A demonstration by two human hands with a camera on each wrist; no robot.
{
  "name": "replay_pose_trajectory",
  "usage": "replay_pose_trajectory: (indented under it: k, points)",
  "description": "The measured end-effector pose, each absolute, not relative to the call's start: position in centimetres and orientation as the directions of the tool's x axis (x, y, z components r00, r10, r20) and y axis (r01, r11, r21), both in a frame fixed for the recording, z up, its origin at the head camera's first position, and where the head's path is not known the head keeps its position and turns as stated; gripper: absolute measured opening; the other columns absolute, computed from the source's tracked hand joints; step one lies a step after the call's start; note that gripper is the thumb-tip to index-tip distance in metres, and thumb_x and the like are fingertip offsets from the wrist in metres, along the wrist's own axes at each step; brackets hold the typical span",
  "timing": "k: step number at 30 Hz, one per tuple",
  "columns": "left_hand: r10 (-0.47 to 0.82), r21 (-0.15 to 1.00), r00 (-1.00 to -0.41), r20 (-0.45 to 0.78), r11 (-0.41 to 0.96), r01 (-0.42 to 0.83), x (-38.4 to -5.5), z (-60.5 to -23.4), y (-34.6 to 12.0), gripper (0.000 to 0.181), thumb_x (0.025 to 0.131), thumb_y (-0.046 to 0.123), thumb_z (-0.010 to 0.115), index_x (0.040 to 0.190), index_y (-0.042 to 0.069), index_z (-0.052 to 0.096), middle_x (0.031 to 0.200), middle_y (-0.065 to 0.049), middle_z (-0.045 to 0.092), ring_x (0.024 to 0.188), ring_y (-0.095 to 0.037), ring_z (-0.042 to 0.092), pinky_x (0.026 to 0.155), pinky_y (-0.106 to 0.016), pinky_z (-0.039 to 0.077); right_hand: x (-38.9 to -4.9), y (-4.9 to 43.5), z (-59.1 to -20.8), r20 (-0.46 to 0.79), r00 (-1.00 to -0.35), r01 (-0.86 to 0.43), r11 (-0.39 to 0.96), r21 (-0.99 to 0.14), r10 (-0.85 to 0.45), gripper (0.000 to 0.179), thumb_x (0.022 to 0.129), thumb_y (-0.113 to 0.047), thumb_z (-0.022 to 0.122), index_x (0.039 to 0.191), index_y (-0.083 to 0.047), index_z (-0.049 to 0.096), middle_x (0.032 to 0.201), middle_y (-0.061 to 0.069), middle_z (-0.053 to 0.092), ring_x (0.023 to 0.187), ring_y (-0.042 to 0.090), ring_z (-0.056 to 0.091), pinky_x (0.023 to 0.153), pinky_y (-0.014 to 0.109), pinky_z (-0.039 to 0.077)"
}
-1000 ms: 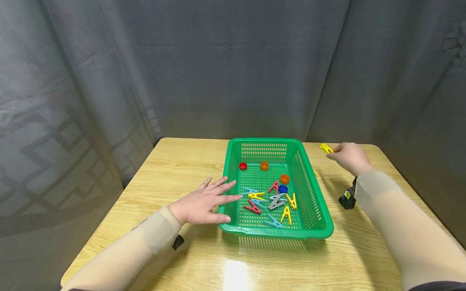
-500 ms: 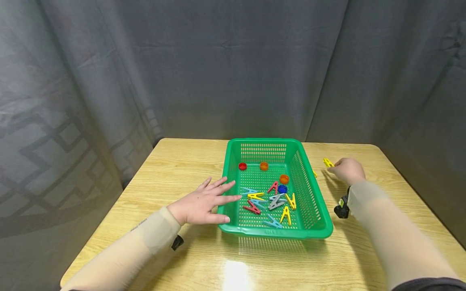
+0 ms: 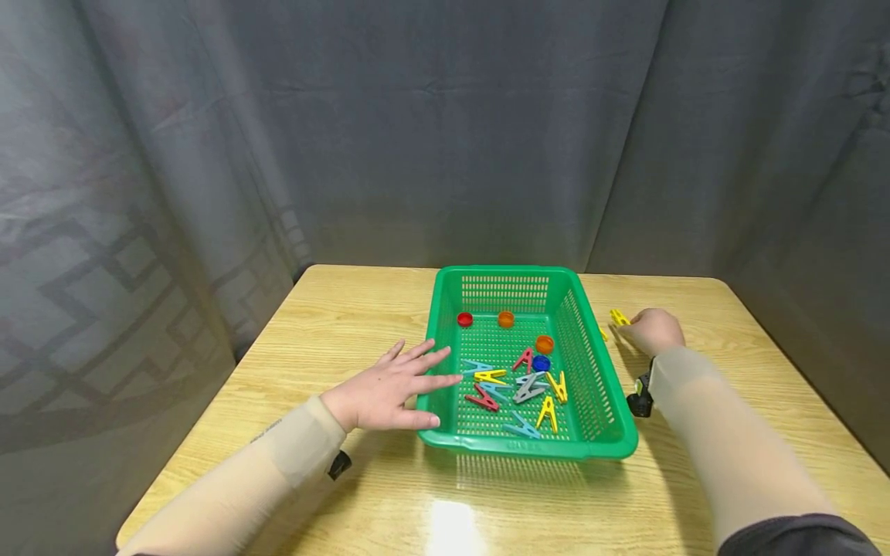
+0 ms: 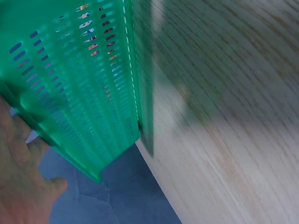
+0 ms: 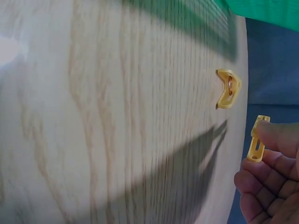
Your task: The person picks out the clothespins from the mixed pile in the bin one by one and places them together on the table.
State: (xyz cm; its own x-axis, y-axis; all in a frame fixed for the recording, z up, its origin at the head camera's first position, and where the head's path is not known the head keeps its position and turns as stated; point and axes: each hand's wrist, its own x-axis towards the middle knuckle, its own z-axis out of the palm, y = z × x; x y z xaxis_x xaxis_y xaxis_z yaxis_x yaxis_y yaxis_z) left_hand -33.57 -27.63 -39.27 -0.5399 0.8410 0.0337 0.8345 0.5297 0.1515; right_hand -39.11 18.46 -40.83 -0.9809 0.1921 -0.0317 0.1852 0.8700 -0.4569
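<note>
We're pinching a yellow peg (image 3: 619, 317) w/ our R hand (image 3: 652, 332); a 2nd peg (image 5: 230, 87) is lying just L of that hand, nr the basket (image 3: 528, 446). We're holding our L hand (image 3: 385, 390) spread over its rim.

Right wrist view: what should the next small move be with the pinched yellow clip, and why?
I'd probably lower the pinched yellow clip to the table beside the loose yellow clip: the right hand has it outside the green basket, apparently raised, and the loose one, matching in colour, lies close by.
</note>
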Motion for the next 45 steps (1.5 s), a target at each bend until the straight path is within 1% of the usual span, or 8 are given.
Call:
replay_pose_trajectory:
  k: [3, 10, 17, 22, 31, 35, 40, 45]
  points:
    - [0.842, 0.149, -0.539, 0.032, 0.529, 0.835, -33.5, -39.3, -27.7, 0.066, 0.092, 0.066, 0.041, 0.150, 0.036, 0.033, 0.161, 0.003, 0.009, 0.147, -0.027, 0.005, 0.112, -0.060, 0.006, -39.2, 18.3, -41.0, -0.046, -0.981, 0.187, 0.869, -0.458, 0.187, 0.044, 0.091, -0.023, 0.060, 0.110, 0.016, 0.060, 0.111, 0.032, 0.060, 0.099, 0.047, 0.056, 0.085, 0.056, 0.045]
    - [0.838, 0.156, -0.545, 0.019, 0.536, 0.830, -33.5, -39.2, -27.6, 0.066, 0.091, 0.067, 0.041, 0.150, 0.038, 0.032, 0.161, 0.003, 0.008, 0.148, -0.025, 0.003, 0.112, -0.059, 0.005, -39.6, 18.4, -41.6, -0.091, -0.981, 0.195, 0.863, -0.467, 0.172, 0.044, 0.092, -0.023, 0.060, 0.111, 0.016, 0.058, 0.108, 0.031, 0.060, 0.089, 0.040, 0.060, 0.074, 0.051, 0.049]
    - [0.834, 0.152, -0.551, 0.011, 0.543, 0.826, -33.5, -39.2, -27.5, 0.066, 0.091, 0.068, 0.041, 0.150, 0.039, 0.031, 0.161, 0.004, 0.008, 0.148, -0.025, 0.003, 0.113, -0.058, 0.006, -40.2, 18.6, -42.2, -0.105, -0.978, 0.209, 0.867, -0.452, 0.181, 0.045, 0.093, -0.024, 0.060, 0.111, 0.016, 0.058, 0.111, 0.032, 0.059, 0.097, 0.045, 0.056, 0.081, 0.053, 0.048]
    - [0.832, 0.153, -0.554, 0.007, 0.547, 0.823, -33.5, -39.2, -27.5, 0.066, 0.091, 0.068, 0.041, 0.150, 0.039, 0.031, 0.161, 0.004, 0.008, 0.148, -0.025, 0.003, 0.113, -0.058, 0.005, -40.6, 18.6, -42.5, -0.122, -0.976, 0.218, 0.878, -0.426, 0.183, 0.044, 0.092, -0.027, 0.062, 0.106, 0.015, 0.061, 0.107, 0.030, 0.061, 0.097, 0.044, 0.057, 0.082, 0.053, 0.047]
    - [0.831, 0.173, -0.556, 0.013, 0.545, 0.820, -33.5, -39.2, -27.5, 0.065, 0.091, 0.067, 0.042, 0.150, 0.040, 0.031, 0.161, 0.005, 0.007, 0.148, -0.022, 0.001, 0.113, -0.058, 0.005, -41.0, 18.6, -42.8, -0.129, -0.980, 0.191, 0.888, -0.418, 0.150, 0.050, 0.092, -0.030, 0.063, 0.111, 0.016, 0.059, 0.114, 0.033, 0.059, 0.102, 0.049, 0.055, 0.085, 0.055, 0.047]
    - [0.833, 0.172, -0.552, 0.020, 0.541, 0.823, -33.5, -39.3, -27.5, 0.065, 0.091, 0.067, 0.041, 0.150, 0.039, 0.031, 0.161, 0.005, 0.007, 0.148, -0.022, 0.001, 0.113, -0.058, 0.005, -40.9, 18.6, -42.8, -0.125, -0.981, 0.188, 0.884, -0.429, 0.148, 0.048, 0.092, -0.030, 0.063, 0.107, 0.015, 0.061, 0.110, 0.031, 0.061, 0.099, 0.046, 0.057, 0.082, 0.054, 0.048]
    - [0.834, 0.167, -0.551, 0.023, 0.540, 0.825, -33.5, -39.3, -27.5, 0.066, 0.091, 0.067, 0.041, 0.150, 0.039, 0.031, 0.161, 0.005, 0.008, 0.148, -0.023, 0.002, 0.113, -0.059, 0.006, -40.8, 18.4, -42.7, -0.132, -0.979, 0.200, 0.873, -0.445, 0.157, 0.042, 0.091, -0.029, 0.063, 0.099, 0.012, 0.063, 0.098, 0.025, 0.064, 0.086, 0.038, 0.058, 0.072, 0.047, 0.048]
    - [0.835, 0.167, -0.549, 0.016, 0.539, 0.825, -33.5, -39.1, -27.5, 0.065, 0.092, 0.066, 0.042, 0.150, 0.039, 0.031, 0.161, 0.004, 0.008, 0.148, -0.026, 0.004, 0.112, -0.060, 0.007, -40.5, 18.3, -42.3, -0.136, -0.977, 0.209, 0.870, -0.447, 0.165, 0.042, 0.092, -0.028, 0.063, 0.101, 0.012, 0.063, 0.099, 0.025, 0.063, 0.084, 0.034, 0.056, 0.069, 0.044, 0.047]
